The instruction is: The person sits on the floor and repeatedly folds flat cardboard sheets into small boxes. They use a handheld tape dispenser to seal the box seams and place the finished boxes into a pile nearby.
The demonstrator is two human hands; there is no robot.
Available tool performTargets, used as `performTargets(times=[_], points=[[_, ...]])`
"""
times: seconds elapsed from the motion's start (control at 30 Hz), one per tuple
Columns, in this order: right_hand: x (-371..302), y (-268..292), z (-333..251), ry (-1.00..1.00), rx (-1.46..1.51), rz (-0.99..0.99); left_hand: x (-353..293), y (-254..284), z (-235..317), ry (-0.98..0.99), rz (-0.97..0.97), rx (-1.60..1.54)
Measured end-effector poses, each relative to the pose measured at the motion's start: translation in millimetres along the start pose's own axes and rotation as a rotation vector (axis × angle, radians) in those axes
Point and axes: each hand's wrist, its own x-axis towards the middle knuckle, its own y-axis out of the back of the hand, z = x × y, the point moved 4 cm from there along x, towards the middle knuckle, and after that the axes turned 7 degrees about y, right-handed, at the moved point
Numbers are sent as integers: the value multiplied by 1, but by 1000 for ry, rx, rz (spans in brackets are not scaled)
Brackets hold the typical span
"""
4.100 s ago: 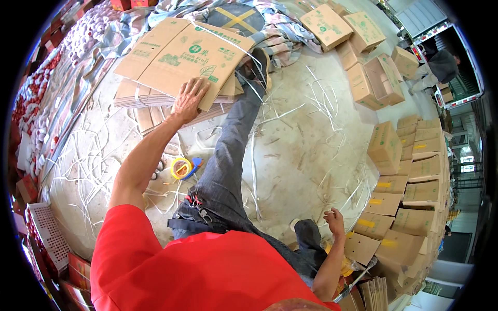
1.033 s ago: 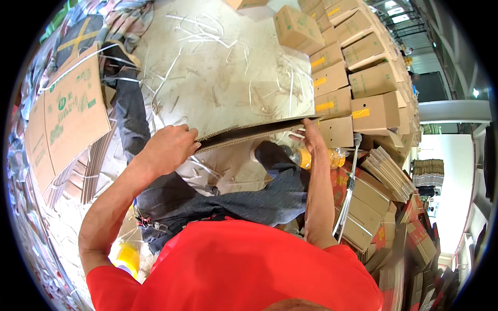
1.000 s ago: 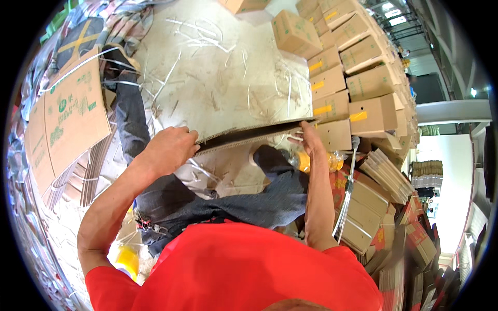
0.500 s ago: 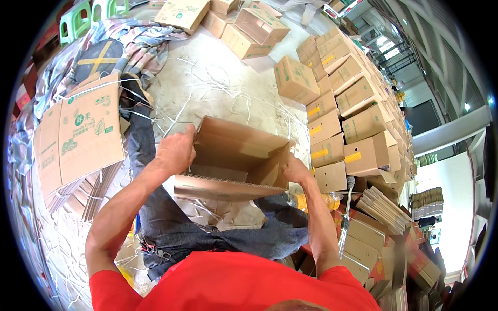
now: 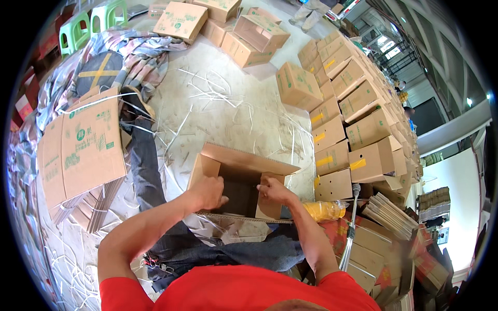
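An open cardboard box (image 5: 244, 155) stands on the floor between my legs, its opening toward me and its inside in shadow. Both short end flaps are bent in over the opening, while the long far flap leans outward. My left hand (image 5: 208, 193) is closed at the left end flap (image 5: 207, 167), its fingers curled and reaching over the opening. At the right end flap (image 5: 268, 206), my right hand (image 5: 275, 189) is closed too, fingers bent over the flap's edge. Part of the near side is hidden by my forearms.
Stacked cartons (image 5: 332, 129) line the right side. A bundle of flattened cartons (image 5: 83, 150) stands at left. Loose white straps (image 5: 212, 90) lie on the floor ahead. A yellow tape roll pack (image 5: 324, 210) and a metal rod (image 5: 351, 233) are by my right arm.
The box has come down and sits lower between my legs. My hands have moved from its outer ends inward to the end flaps, which are now bent in.
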Motion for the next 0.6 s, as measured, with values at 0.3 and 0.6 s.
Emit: performTargets(times=[0.3, 0.6], points=[[1, -6, 38, 56, 1046, 141, -50, 30, 23, -77, -257, 4], [-33, 39, 104, 97, 869, 997, 20, -1, -19, -285, 323, 26]])
